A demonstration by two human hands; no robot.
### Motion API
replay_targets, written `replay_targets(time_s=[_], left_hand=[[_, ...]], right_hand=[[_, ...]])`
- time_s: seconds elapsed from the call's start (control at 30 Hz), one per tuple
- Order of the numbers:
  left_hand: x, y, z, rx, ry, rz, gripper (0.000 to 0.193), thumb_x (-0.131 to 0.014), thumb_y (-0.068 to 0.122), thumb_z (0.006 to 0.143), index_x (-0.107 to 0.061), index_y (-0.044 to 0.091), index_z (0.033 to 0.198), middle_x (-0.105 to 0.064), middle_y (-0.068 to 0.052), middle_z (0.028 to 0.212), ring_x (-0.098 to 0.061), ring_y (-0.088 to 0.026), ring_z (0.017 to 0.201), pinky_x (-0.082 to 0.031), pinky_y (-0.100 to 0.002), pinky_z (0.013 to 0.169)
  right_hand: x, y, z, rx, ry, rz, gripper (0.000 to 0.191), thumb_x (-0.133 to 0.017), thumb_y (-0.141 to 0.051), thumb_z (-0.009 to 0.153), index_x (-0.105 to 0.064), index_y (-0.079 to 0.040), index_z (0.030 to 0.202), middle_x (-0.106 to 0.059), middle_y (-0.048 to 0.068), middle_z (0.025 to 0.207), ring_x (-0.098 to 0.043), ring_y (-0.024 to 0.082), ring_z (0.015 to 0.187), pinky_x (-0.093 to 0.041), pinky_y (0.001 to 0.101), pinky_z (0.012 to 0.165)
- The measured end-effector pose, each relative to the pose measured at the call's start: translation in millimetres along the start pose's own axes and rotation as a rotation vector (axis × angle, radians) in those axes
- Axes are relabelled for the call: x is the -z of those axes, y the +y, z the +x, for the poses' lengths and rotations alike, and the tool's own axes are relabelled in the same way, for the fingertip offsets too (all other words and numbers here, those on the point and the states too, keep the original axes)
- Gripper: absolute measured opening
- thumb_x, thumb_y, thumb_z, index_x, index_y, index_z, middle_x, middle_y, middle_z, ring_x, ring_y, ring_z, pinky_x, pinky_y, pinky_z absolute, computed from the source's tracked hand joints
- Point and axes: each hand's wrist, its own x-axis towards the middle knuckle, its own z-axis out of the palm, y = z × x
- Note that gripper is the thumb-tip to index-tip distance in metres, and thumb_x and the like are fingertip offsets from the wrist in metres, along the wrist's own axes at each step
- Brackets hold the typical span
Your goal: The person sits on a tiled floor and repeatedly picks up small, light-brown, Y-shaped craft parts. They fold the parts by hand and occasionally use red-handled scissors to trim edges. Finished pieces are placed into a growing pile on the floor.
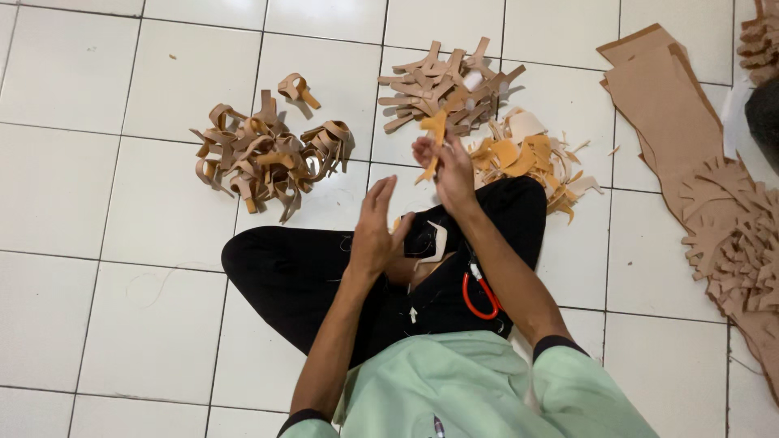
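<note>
I sit cross-legged on a white tiled floor in black trousers. My right hand (449, 172) is raised over my knee and pinches an orange-tan cut piece of leather-like sheet (435, 130). My left hand (375, 229) hovers just left of it, fingers spread, holding nothing. A pale cut strip (436, 247) lies on my lap between the arms. Orange-handled scissors (479, 296) rest on my right thigh.
A heap of looped tan straps (264, 154) lies at the left. A pile of flat tan cut pieces (446, 85) and orange-and-cream offcuts (527, 154) lie ahead. Brown sheets and cut pieces (714, 211) cover the right side.
</note>
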Motion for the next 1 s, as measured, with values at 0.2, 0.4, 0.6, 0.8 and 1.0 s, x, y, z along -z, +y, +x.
replay_targets(time_s=[0.2,0.4,0.6,0.8,1.0], left_hand=[[-5.5,20.9,1.0,-0.159,0.001,0.215,0.041,-0.081,0.012,0.086,-0.066,0.009,0.124,-0.066,-0.008,0.121,-0.062,-0.028,0.116,-0.048,-0.046,0.097],[23.8,15.1,-10.9,-0.319,-0.125,0.344,0.036,-0.072,0.009,0.085,-0.069,0.011,0.121,-0.069,-0.001,0.114,-0.065,-0.019,0.112,-0.044,-0.045,0.099],[35.6,24.6,-25.3,-0.205,-0.269,0.177,0.035,-0.068,0.004,0.088,-0.069,0.007,0.123,-0.069,-0.008,0.112,-0.068,-0.022,0.101,-0.054,-0.039,0.087],[27.8,28.1,-32.4,0.449,-0.214,-0.614,0.032,-0.068,0.007,0.099,-0.068,-0.004,0.129,-0.077,-0.012,0.112,-0.075,-0.018,0.091,-0.06,-0.028,0.075],[21.3,2.3,-29.7,0.678,-0.231,-0.717,0.036,-0.057,0.015,0.105,-0.065,-0.011,0.128,-0.077,-0.014,0.102,-0.077,-0.019,0.083,-0.063,-0.028,0.07]], right_hand=[[-14.3,12.7,-68.3,-0.27,-0.106,0.151,0.045,-0.044,-0.005,0.104,-0.036,0.004,0.148,-0.061,0.022,0.125,-0.064,0.028,0.117,-0.056,0.0361,0.101],[-5.8,21.4,-66.8,-0.328,-0.167,-0.024,0.045,-0.047,-0.025,0.108,-0.049,0.007,0.14,-0.066,0.024,0.12,-0.069,0.028,0.107,-0.06,0.038,0.093],[9.9,27.5,-62.1,-0.127,-0.076,-0.348,0.045,-0.069,-0.021,0.1,-0.061,0.007,0.134,-0.069,0.014,0.114,-0.068,0.017,0.102,-0.059,0.0331,0.09],[9.0,31.7,-73.4,-0.039,-0.069,-0.582,0.04,-0.071,-0.023,0.101,-0.071,0.008,0.125,-0.076,0.008,0.109,-0.07,0.013,0.098,-0.059,0.0277,0.09],[-0.1,17.7,-91.3,-0.288,-0.188,-0.041,0.049,-0.064,-0.03,0.106,-0.068,0.011,0.133,-0.066,0.009,0.092,-0.063,0.014,0.081,-0.054,0.0259,0.074]])
